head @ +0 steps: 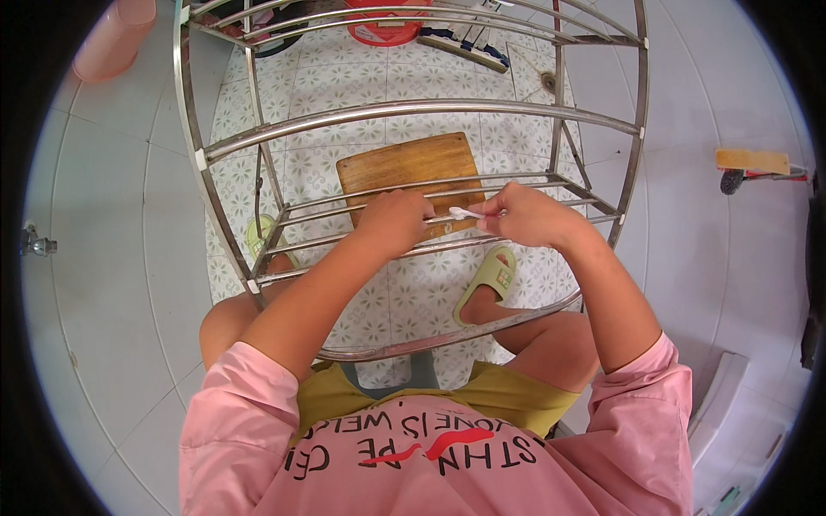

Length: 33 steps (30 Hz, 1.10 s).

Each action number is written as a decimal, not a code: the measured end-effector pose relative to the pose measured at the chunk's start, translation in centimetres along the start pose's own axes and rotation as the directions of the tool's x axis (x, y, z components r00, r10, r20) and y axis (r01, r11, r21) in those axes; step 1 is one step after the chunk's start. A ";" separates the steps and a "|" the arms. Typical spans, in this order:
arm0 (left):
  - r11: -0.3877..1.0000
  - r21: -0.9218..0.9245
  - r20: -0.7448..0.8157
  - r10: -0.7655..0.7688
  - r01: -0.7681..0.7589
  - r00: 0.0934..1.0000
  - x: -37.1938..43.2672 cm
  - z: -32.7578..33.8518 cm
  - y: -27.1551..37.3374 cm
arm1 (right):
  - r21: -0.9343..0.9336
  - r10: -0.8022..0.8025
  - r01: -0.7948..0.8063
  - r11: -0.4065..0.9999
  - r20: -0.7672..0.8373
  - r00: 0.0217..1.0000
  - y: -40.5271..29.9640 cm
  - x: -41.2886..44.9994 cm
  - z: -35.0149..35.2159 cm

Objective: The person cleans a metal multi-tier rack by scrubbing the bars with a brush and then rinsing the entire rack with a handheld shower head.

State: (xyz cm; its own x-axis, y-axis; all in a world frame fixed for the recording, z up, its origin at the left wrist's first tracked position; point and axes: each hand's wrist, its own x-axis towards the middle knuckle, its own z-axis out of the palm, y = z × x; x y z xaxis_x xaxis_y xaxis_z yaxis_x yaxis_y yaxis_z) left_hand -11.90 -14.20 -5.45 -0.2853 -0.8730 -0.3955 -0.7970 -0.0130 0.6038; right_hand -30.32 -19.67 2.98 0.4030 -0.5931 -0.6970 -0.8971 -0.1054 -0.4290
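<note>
A metal shelf rack (413,108) of tubular bars stands tilted in front of me, its lower front bar across my lap. My left hand (395,222) is curled over one of the thin bars of a lower shelf; its fingertips are partly hidden. Between the thumb and fingers of my right hand (532,216) is a white toothbrush (459,212), its head pointing left at the same bar. Most of its handle is hidden by my hand. Under the shelf bars a wooden board (410,158) rests, seen partly through them.
Flowered floor tiles (358,309) lie below, with a drain (548,80) at far right. A red bucket (387,26) and a flat mop head (464,48) are at the back. A tap (40,244) juts from the left wall; a yellow sponge-like block (752,160) sits at the right wall.
</note>
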 end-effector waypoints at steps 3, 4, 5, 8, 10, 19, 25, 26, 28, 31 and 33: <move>0.998 -0.067 -0.012 -0.002 0.001 1.000 0.0 0.3 -0.3 | -0.123 -0.053 0.047 0.991 -0.050 0.997 0.3 0.4 0.1; 0.993 -0.116 -0.030 -0.003 0.000 1.000 -0.1 0.4 -0.5 | -0.123 -0.054 0.048 0.991 -0.049 0.997 -0.1 0.3 -0.1; 0.993 -0.115 -0.029 -0.004 0.001 1.000 -0.1 0.4 -0.6 | -0.164 0.002 -0.008 0.986 -0.033 0.999 -0.8 0.1 -0.4; 0.992 -0.124 -0.019 -0.034 0.031 0.999 -0.2 0.3 -0.5 | -0.270 0.001 -0.006 0.963 -0.020 1.000 -0.7 0.5 -0.3; 0.992 -0.124 -0.025 -0.026 0.023 0.999 -0.1 0.3 -0.4 | -0.333 -0.051 0.040 0.942 -0.022 0.998 0.0 0.7 0.1; 0.992 -0.125 -0.070 -0.014 0.006 0.997 -0.2 0.5 -0.4 | -0.343 -0.016 0.025 0.939 0.029 0.999 -1.1 0.9 0.9; 0.992 -0.122 -0.066 -0.034 0.025 0.997 -0.1 0.7 -0.7 | -0.351 0.041 -0.057 0.935 -0.054 0.998 0.4 0.8 0.4; 0.992 -0.122 -0.066 -0.036 0.028 0.997 -0.1 0.7 -0.8 | -0.292 0.115 -0.150 0.944 -0.132 0.984 0.7 0.5 0.1; 0.993 -0.120 -0.081 -0.023 0.013 0.996 -0.1 0.7 -0.7 | -0.314 0.054 -0.104 0.944 -0.164 0.985 1.3 0.8 1.0; 0.996 -0.087 -0.051 -0.020 0.016 0.999 0.0 0.4 -0.2 | -0.322 -0.039 -0.006 0.947 -0.132 0.990 -0.9 1.2 2.1; 0.996 -0.079 -0.050 -0.031 0.027 0.998 0.0 0.4 -0.3 | -0.303 -0.073 0.049 0.952 -0.071 0.995 -1.8 1.2 2.2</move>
State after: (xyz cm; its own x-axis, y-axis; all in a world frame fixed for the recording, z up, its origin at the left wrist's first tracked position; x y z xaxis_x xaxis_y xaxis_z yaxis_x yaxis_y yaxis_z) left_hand -11.90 -14.00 -5.94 -0.2336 -0.8955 -0.3787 -0.7597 -0.0750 0.6460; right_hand -27.77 -18.48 1.67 0.4539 -0.6391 -0.6210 -0.8891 -0.3707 -0.2684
